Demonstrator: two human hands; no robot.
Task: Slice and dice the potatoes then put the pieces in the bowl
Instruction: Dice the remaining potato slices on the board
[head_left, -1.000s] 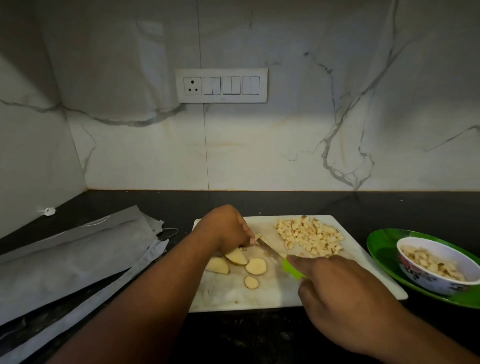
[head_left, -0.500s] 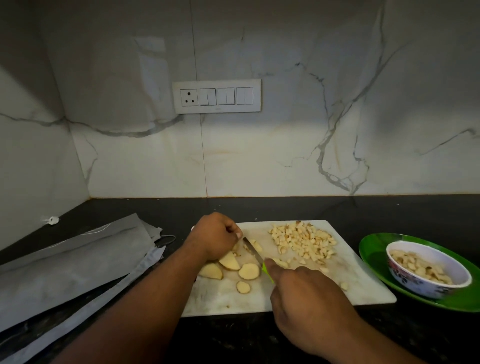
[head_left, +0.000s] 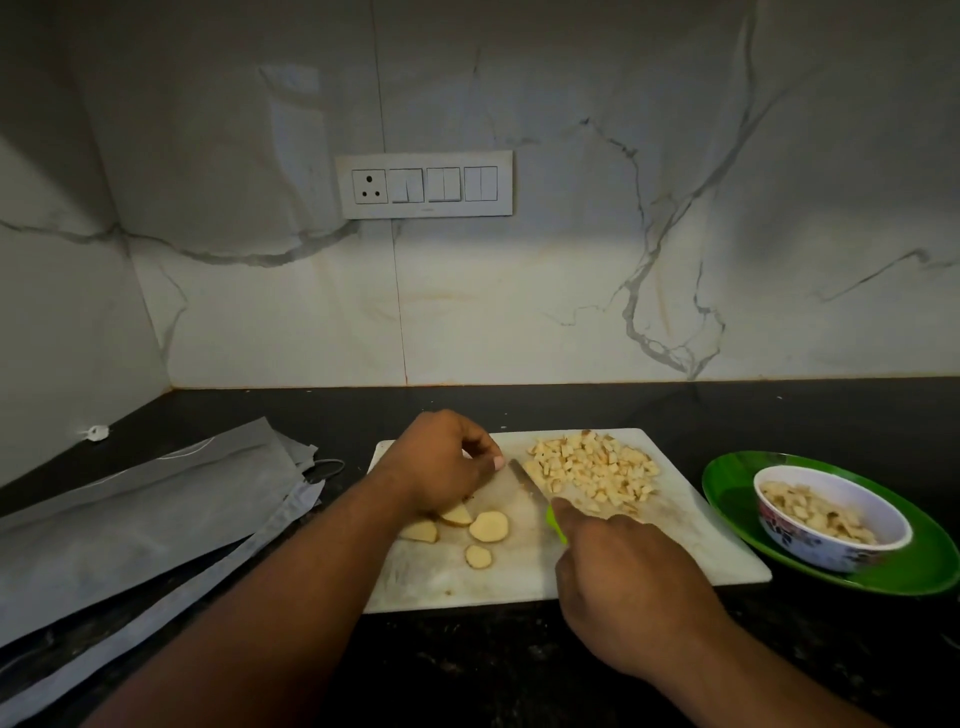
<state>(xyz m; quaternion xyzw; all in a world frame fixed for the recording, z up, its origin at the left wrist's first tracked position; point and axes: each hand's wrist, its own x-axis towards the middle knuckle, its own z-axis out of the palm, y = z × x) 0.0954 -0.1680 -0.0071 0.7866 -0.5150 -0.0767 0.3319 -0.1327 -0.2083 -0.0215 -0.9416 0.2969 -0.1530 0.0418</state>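
Small white bowl with floral outside (head_left: 832, 524) holds diced potato, sits on glossy green plate (head_left: 924, 566) right of white rectangular cutting board (head_left: 675, 545). On board: pile of pale potato cubes (head_left: 592, 470) at far right, round potato slices (head_left: 488, 526) near left. Right hand (head_left: 628, 582) grips green-handled knife (head_left: 530, 486). Left hand (head_left: 441, 462) curled over slices, grip unclear. No legible writing

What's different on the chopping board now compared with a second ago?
Little. The right hand still grips the green-handled knife, whose blade now lies between the left hand and the diced pile, off the potato. The left hand stays curled on the board. Round slices and bowl are unchanged.
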